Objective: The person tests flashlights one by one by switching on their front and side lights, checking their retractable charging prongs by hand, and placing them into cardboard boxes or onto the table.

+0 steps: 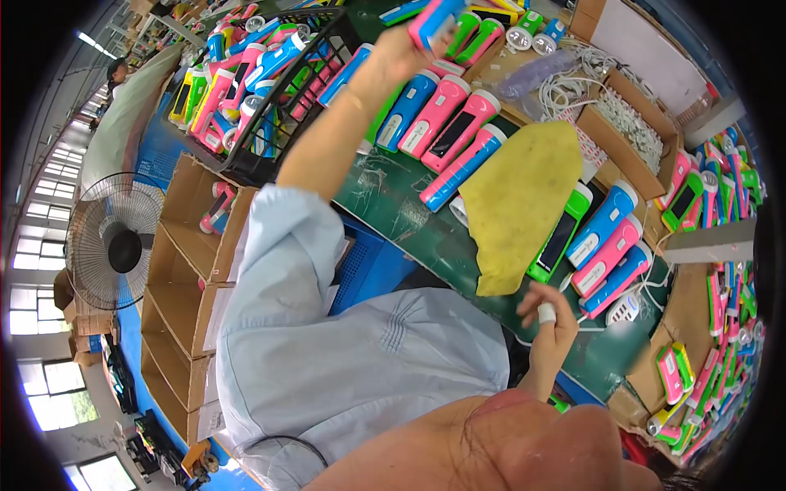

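Note:
My left hand (pixel 399 59) is raised at the top, its fingers wrapped round a pink and blue flashlight (pixel 435 24). Below it, several pink and blue flashlights lie side by side on the green table (pixel 372 192). My right hand (pixel 550 329) is near the table's front edge, fingers bent and apart, with a white wrap on one finger and nothing held. A yellow cloth (pixel 524 196) lies between two groups of flashlights. A green flashlight (pixel 561 233) is beside the cloth, just above my right hand.
A black crate (pixel 282 90) of flashlights stands at the upper left. A cardboard box (pixel 626 135) of small white parts and white cables (pixel 565 90) are at the back. More flashlights fill the right side. Cardboard compartments (pixel 176 286) and a fan (pixel 123 250) stand left.

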{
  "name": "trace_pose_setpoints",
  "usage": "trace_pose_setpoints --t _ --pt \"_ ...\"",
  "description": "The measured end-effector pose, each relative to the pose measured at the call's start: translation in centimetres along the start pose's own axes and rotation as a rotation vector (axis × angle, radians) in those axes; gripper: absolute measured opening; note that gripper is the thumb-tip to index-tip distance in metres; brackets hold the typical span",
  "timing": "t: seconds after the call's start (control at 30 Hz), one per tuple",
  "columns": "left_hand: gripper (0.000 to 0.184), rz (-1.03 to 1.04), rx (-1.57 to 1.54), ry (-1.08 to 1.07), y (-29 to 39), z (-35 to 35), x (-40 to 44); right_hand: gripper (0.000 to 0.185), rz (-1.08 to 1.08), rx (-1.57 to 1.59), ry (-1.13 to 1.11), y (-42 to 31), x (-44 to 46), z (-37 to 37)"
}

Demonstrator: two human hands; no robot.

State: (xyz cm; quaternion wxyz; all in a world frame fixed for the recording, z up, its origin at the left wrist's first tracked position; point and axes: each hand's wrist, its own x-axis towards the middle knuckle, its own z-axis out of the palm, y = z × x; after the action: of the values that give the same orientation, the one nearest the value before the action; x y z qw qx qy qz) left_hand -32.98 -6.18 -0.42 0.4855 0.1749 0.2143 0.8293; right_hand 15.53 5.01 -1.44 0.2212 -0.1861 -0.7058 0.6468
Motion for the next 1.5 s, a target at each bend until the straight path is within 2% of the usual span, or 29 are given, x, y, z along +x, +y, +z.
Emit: trace_pose_setpoints --t 0.03,0.1,0.17,0.23,0.27,0.3,0.33,0.43,0.47,0.5,0.57,0.63,0.67,0.7,0.77,0.9,0.93,1.03,1.13,1.23,1.27,1.33,1.37,1.4,1.5 --pt "0.045 -0.147 -0.135 -0.176 -3.4 3.8 -3.5 0.026 -0.072 -0.027 0.026 0.0 0.3 0.4" --pt "0.038 -0.146 -0.389 0.294 -11.5 12.6 -8.5 0.026 -0.240 -0.109 0.237 -0.7 1.0 2.2" --pt "0.035 -0.264 -0.228 0.215 -18.4 14.8 -12.5 0.033 -0.327 0.024 0.262 -1.0 2.3 3.1" --pt "0.034 -0.455 -0.070 0.002 -24.3 15.0 -14.9 0.041 0.091 0.292 0.059 0.1 2.8 1.9" --pt "0.034 -0.534 0.055 -0.044 -25.8 15.3 -16.3 0.042 -0.051 0.237 0.218 -0.3 1.6 2.5" --pt "0.035 -0.596 0.185 -0.101 -26.5 15.8 -17.4 0.044 -0.182 0.158 0.384 -1.5 0.5 3.4" --pt "0.030 -0.672 0.406 -0.153 -26.2 16.1 -17.8 0.043 -0.239 -0.008 0.408 -1.6 0.9 2.9" --pt "0.038 -0.154 0.719 -0.118 -26.7 15.2 -18.4 0.043 -0.295 -0.521 0.428 -1.6 -1.0 1.1" --pt "0.044 0.015 0.842 -0.078 -27.0 15.4 -18.1 0.043 -0.140 -0.487 0.323 -0.9 -1.2 1.5" --pt "0.045 0.011 0.832 -0.064 -27.1 16.0 -17.9 0.044 -0.004 -0.454 0.219 0.1 -0.8 2.0" --pt "0.048 0.026 0.815 -0.038 -27.2 16.9 -17.3 0.045 -0.190 -0.449 0.060 1.1 -2.4 2.9" --pt "0.047 -0.120 0.609 0.103 -27.8 16.7 -16.6 0.049 -0.018 -0.125 -0.045 2.4 -3.3 3.1" --pt "0.045 -0.128 0.495 0.135 -28.1 16.5 -16.1 0.051 -0.004 -0.114 -0.066 2.4 -3.3 2.6" --pt "0.044 -0.140 0.379 0.169 -28.3 16.5 -15.8 0.043 -0.073 0.003 0.050 2.2 -3.4 2.7" --pt "0.042 -0.191 0.327 0.190 -27.9 16.7 -14.6 0.037 -0.072 0.067 0.088 2.9 -3.5 1.0" --pt "0.040 -0.345 0.157 0.158 -26.8 17.4 -12.3 0.024 0.140 -0.015 0.254 2.0 -3.7 -1.3" --pt "0.040 -0.379 0.131 0.177 -26.8 17.6 -11.7 0.019 0.097 -0.048 0.302 2.0 -3.8 -1.3" --pt "0.041 -0.415 0.032 0.178 -26.5 17.6 -10.6 0.022 0.080 -0.077 0.297 2.9 -4.0 -1.7" --pt "0.038 -0.410 0.098 0.173 -26.2 17.4 -10.2 0.029 0.034 -0.085 0.318 3.4 -3.9 -1.2" --pt "0.032 -0.235 0.401 0.272 -26.6 17.6 -9.7 0.035 0.076 -0.017 0.329 1.2 -3.7 -0.7" --pt "0.026 -0.234 0.499 0.309 -25.9 17.9 -9.3 0.037 0.019 -0.001 0.322 1.3 -3.4 -0.9" --pt "0.026 -0.039 0.616 0.091 -24.6 16.9 -8.1 0.034 0.107 0.107 0.299 1.3 -3.3 -2.2" --pt "0.034 -0.024 0.857 -0.004 -23.0 17.5 -7.8 0.032 0.162 0.190 0.289 1.3 -3.1 -2.9" --pt "0.030 0.086 1.108 0.028 -22.3 18.4 -7.9 0.029 0.153 0.243 0.302 1.5 -2.8 -3.2" --pt "0.059 0.662 1.595 0.428 -23.3 14.5 -4.8 0.023 0.052 0.329 0.310 2.5 -1.6 -3.2"
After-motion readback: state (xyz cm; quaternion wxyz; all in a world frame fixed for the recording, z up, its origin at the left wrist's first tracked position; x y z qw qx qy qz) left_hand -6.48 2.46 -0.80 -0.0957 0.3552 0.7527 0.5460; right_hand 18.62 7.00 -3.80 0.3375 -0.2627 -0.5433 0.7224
